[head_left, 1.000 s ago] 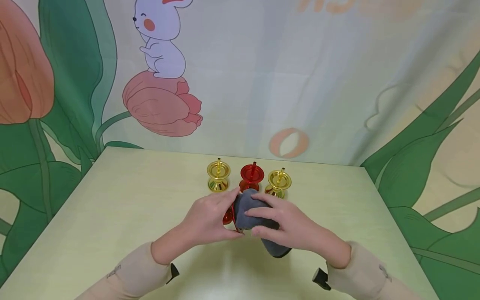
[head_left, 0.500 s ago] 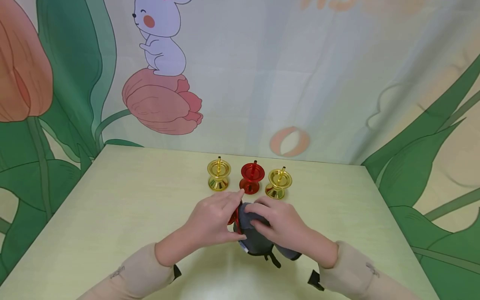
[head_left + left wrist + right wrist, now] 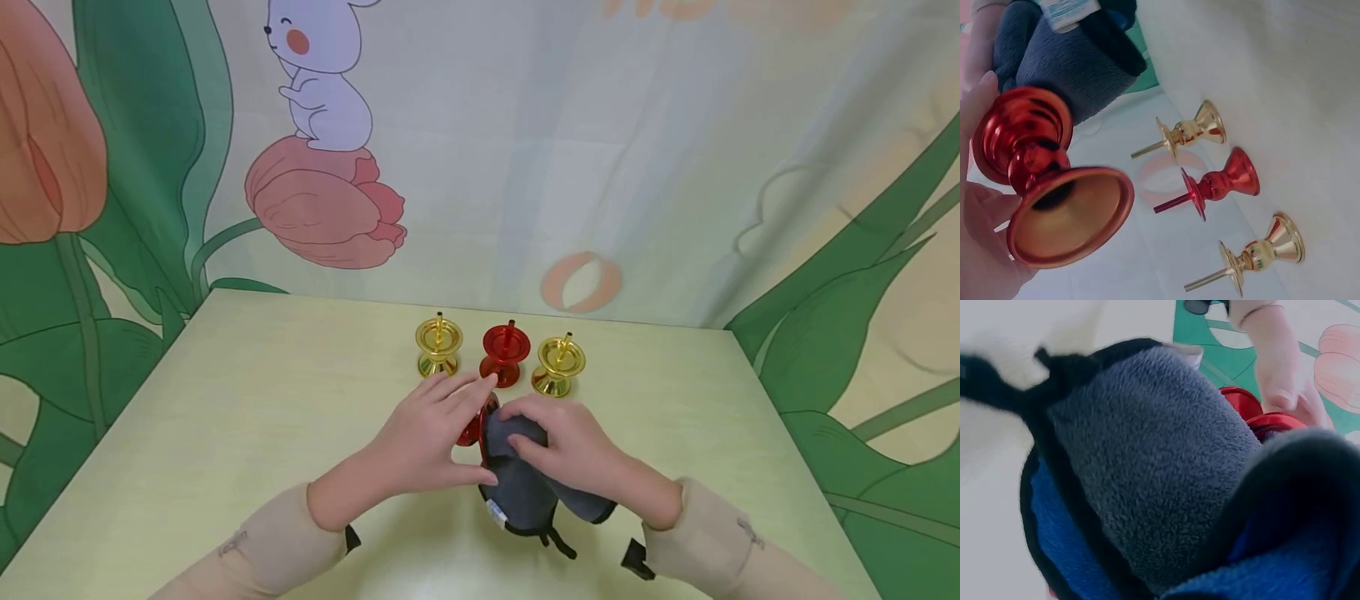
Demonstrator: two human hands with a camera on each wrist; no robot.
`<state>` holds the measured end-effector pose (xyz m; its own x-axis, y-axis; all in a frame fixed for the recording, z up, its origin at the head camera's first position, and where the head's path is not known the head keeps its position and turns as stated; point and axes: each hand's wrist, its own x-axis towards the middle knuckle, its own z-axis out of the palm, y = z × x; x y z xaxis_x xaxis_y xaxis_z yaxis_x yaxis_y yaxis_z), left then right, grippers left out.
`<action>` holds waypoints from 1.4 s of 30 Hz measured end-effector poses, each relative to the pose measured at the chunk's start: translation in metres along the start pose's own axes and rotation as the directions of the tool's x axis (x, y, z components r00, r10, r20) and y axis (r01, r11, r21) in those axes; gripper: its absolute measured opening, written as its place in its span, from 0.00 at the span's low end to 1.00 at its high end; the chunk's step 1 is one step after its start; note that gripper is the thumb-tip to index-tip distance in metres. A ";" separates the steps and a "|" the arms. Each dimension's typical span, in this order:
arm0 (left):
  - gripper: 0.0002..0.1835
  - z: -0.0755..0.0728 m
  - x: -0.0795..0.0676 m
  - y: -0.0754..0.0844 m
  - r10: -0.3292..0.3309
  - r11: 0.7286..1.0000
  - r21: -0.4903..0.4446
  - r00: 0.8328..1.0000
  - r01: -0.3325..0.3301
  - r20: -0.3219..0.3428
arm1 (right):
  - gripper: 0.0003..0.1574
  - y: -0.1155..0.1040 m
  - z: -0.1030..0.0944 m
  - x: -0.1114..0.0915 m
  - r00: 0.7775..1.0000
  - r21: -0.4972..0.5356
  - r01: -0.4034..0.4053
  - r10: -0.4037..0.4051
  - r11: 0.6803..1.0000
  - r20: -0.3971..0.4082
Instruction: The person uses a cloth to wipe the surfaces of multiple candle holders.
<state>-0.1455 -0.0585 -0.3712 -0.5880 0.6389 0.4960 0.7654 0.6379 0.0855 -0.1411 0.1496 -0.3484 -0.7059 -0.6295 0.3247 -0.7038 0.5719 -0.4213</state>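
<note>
A shiny red candle holder [image 3: 1072,219] lies tipped on its side in the air, gripped at its dish by my left hand [image 3: 427,433]. Its hollow base faces the left wrist camera. Folded over the dish side is a grey-blue towelling cloth [image 3: 517,496] with black edging, a white label and a hanging loop. My right hand [image 3: 577,446] pinches a bunched part of this cloth against the dish. In the right wrist view the cloth [image 3: 1154,462] fills most of the picture, and its bright blue inner side shows. The holder's spike is hidden by the cloth.
Behind the hands stand three upright candle holders in a row: a gold one [image 3: 437,365] at left, a red one [image 3: 501,372] in the middle and another gold one [image 3: 552,383] at right. They stand on a pale table [image 3: 300,392]. A printed curtain [image 3: 465,167] hangs behind it.
The cloth and right hand have shifted lower, and more cloth hangs down, with its label and loop now showing. The right fingers have curled in. Both hands moved slightly right since half a second ago.
</note>
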 end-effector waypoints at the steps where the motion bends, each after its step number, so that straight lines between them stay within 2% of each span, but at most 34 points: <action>1: 0.53 -0.002 0.001 -0.001 -0.010 1.000 -0.026 0.999 0.011 0.031 | 0.14 0.000 0.000 0.000 1.000 -0.018 0.024 -0.024 1.000 -0.012; 4: 0.50 -0.003 0.004 -0.003 -0.010 0.996 -0.083 0.997 0.016 0.070 | 0.14 0.002 0.002 0.000 0.996 -0.046 0.080 -0.082 0.996 -0.032; 6: 0.48 -0.002 0.005 -0.004 0.018 0.995 -0.095 0.999 -0.014 0.037 | 0.14 0.004 0.004 0.001 0.996 -0.039 0.086 -0.088 0.996 -0.034; 8: 0.47 0.002 0.005 -0.005 0.056 0.997 -0.043 0.998 -0.057 -0.033 | 0.14 0.007 0.005 0.002 0.998 -0.004 0.054 -0.054 0.999 -0.033; 11: 0.46 0.010 0.005 -0.005 0.117 0.990 0.092 0.982 -0.104 -0.146 | 0.14 0.010 0.007 0.006 0.998 0.084 -0.047 0.049 0.995 -0.026; 14: 0.47 0.017 0.003 -0.006 0.134 0.980 0.170 0.973 -0.103 -0.186 | 0.15 0.012 0.008 0.008 0.991 0.148 -0.133 0.136 0.980 -0.007; 17: 0.50 0.018 0.002 -0.008 0.079 0.991 0.123 0.987 -0.062 -0.140 | 0.15 0.015 0.009 0.009 0.989 0.145 -0.149 0.150 0.978 0.007; 20: 0.52 0.014 0.004 -0.012 -0.001 0.999 0.033 1.000 0.002 -0.022 | 0.14 0.019 0.011 0.008 0.995 0.099 -0.098 0.098 0.990 0.009; 23: 0.51 0.010 0.007 -0.016 -0.047 0.997 -0.057 0.993 0.053 0.106 | 0.14 0.022 0.014 0.007 1.000 0.035 -0.009 0.009 0.999 -0.001; 25: 0.50 0.009 0.008 -0.017 -0.056 0.991 -0.108 0.986 0.074 0.155 | 0.14 0.023 0.016 0.007 1.000 0.006 0.030 -0.030 1.000 -0.004; 27: 0.48 0.012 0.008 -0.017 -0.052 0.989 -0.132 0.989 0.071 0.141 | 0.14 0.023 0.017 0.006 0.999 0.003 0.040 -0.040 0.999 -0.010; 29: 0.47 0.016 0.007 -0.016 -0.026 0.994 -0.106 0.997 0.033 0.070 | 0.14 0.022 0.017 0.007 1.000 0.033 0.010 -0.009 0.999 -0.016; 31: 0.45 0.019 0.006 -0.014 0.022 0.999 -0.024 0.999 -0.023 -0.032 | 0.15 0.021 0.017 0.008 0.998 0.091 -0.048 0.051 0.995 -0.023; 33: 0.45 0.022 0.004 -0.013 0.076 0.995 0.076 0.990 -0.068 -0.120 | 0.15 0.021 0.017 0.009 0.993 0.150 -0.107 0.112 0.983 -0.026; 35: 0.45 0.024 0.003 -0.013 0.112 0.985 0.149 0.981 -0.089 -0.156 | 0.15 0.021 0.016 0.010 0.987 0.192 -0.153 0.160 0.969 -0.019; 36: 0.46 0.024 0.002 -0.013 0.111 0.984 0.155 0.982 -0.087 -0.151 | 0.15 0.021 0.016 0.010 0.984 0.206 -0.169 0.175 0.964 -0.012; 38: 0.49 0.021 0.001 -0.013 0.076 0.990 0.124 0.992 -0.064 -0.097 | 0.16 0.022 0.016 0.009 0.983 0.206 -0.177 0.181 0.962 0.000; 40: 0.52 0.018 0.000 -0.015 0.021 0.998 0.066 1.000 -0.020 -0.013 | 0.15 0.023 0.017 0.008 0.986 0.192 -0.164 0.166 0.967 0.008; 42: 0.53 0.014 0.001 -0.016 -0.031 1.000 0.001 0.997 0.031 0.074 | 0.15 0.024 0.018 0.006 0.990 0.185 -0.142 0.141 0.972 0.020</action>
<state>-0.1622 -0.0620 -0.3837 -0.6293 0.6490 0.4275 0.7465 0.6577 0.1004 -0.1613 0.1501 -0.3715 -0.7964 -0.5529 0.2451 -0.5691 0.5482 -0.6128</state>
